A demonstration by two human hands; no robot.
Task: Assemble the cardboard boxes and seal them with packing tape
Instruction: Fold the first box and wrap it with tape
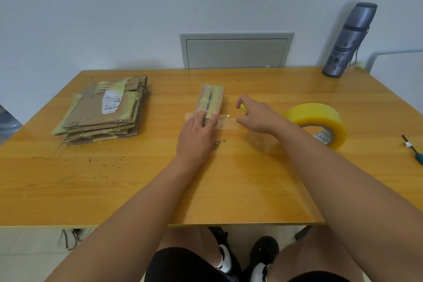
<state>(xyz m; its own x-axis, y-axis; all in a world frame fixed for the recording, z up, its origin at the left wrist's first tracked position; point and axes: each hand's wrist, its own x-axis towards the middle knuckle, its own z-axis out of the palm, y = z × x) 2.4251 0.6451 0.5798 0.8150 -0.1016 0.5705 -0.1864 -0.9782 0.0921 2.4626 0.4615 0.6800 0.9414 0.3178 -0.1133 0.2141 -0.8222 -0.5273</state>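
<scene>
- Head view: a small box (pixel 210 101) sits mid-worktop (pixel 160 190), its long axis running away from the person, with the taped seam along that axis.
- A clear tape strip (pixel 225 122) lies crosswise over the box's near end, at right angles to the seam. Its free tail reaches out to the right onto the worktop.
- The left hand (pixel 198 134) lies flat on the near end of the box, fingers (pixel 214 119) straight and slightly spread, pressing the strip down onto the cardboard.
- The right hand (pixel 256 117) is just right of the box, at the strip's tail. Its fingers are curled round a small yellow-green tool (pixel 243 106), probably a cutter, though it is too hidden to be sure.
- So the tail lies directly below and left of the right fingers, and the right hand is the nearer one to it. The likely next move is to cut or smooth that end, while the left hand anchors the box.
- The tape roll (pixel 318 121) stands on the worktop just right of the right forearm. Whether the strip is still joined to it cannot be told.
- A stack of flattened boxes (pixel 103 112) waits well apart at the left, not yet assembled.
- A flask (pixel 350 39) stands at the far right corner, and a screwdriver (pixel 413 150) lies at the right edge.
</scene>
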